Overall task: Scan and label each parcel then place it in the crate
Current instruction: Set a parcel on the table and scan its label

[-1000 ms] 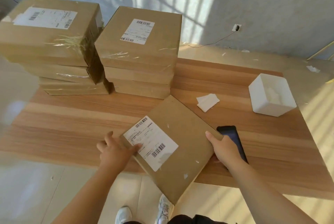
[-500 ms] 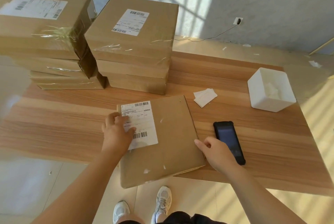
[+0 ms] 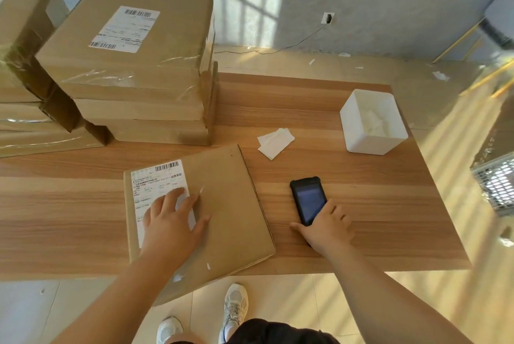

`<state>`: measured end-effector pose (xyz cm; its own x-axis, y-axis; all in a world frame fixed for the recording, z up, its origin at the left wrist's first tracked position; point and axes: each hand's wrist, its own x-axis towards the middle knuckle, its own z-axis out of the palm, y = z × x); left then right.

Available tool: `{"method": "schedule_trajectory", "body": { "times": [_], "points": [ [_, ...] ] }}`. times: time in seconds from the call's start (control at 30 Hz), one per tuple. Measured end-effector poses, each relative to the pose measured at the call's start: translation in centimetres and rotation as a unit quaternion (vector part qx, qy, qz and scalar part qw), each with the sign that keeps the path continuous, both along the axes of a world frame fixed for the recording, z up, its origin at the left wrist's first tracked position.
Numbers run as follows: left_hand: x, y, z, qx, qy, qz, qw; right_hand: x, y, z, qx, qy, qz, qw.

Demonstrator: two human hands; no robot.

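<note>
A flat cardboard parcel (image 3: 228,204) lies on the wooden table (image 3: 361,190), its near corner hanging over the front edge. Its white shipping label (image 3: 155,182) faces up. My left hand (image 3: 172,218) rests flat on the label with fingers spread. Right of the parcel lies a black handheld scanner (image 3: 307,197), screen up. My right hand (image 3: 325,227) covers its near end, thumb on the left side and fingers on the right side. A grey mesh crate (image 3: 498,182) shows at the right edge, off the table.
Two stacks of taped cardboard parcels stand at the back left, one stack (image 3: 139,65) nearer the middle and one stack (image 3: 25,65) at the far left. A small pile of white labels (image 3: 275,142) and a white box (image 3: 372,124) sit behind the scanner.
The parcel has been turned and set down flat on the table. My left hand slid onto its label. My right hand left the parcel's edge and reached the scanner.
</note>
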<state>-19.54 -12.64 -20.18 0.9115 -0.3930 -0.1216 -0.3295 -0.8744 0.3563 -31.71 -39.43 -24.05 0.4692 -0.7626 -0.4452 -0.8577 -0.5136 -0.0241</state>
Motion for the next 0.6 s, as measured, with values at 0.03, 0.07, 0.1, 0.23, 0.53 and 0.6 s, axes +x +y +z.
{"method": "schedule_trajectory", "body": {
  "times": [0.03, 0.07, 0.1, 0.23, 0.53, 0.6],
  "points": [
    [0.0, 0.0, -0.1, 0.001, 0.001, -0.001, 1.000, 0.1, 0.0, -0.2, -0.005, 0.005, 0.004, 1.000],
    [0.0, 0.0, -0.1, 0.002, -0.001, -0.002, 1.000, 0.2, 0.0, -0.3, -0.006, 0.005, 0.003, 1.000],
    [0.0, 0.1, -0.1, 0.004, -0.005, -0.004, 1.000, 0.3, 0.0, -0.3, 0.002, -0.001, -0.006, 1.000],
    [0.1, 0.3, 0.0, 0.000, -0.006, -0.004, 1.000, 1.1, -0.4, -0.2, 0.072, -0.070, -0.086, 0.991],
    [0.7, 3.2, 0.2, -0.080, 0.008, 0.008, 0.997, 3.7, 0.8, 3.9, 0.248, -0.318, -0.168, 0.900],
    [0.3, 4.4, 0.2, -0.070, 0.002, 0.050, 0.996, 4.1, 1.6, 6.1, 0.271, -0.352, -0.113, 0.889]
  ]
}}
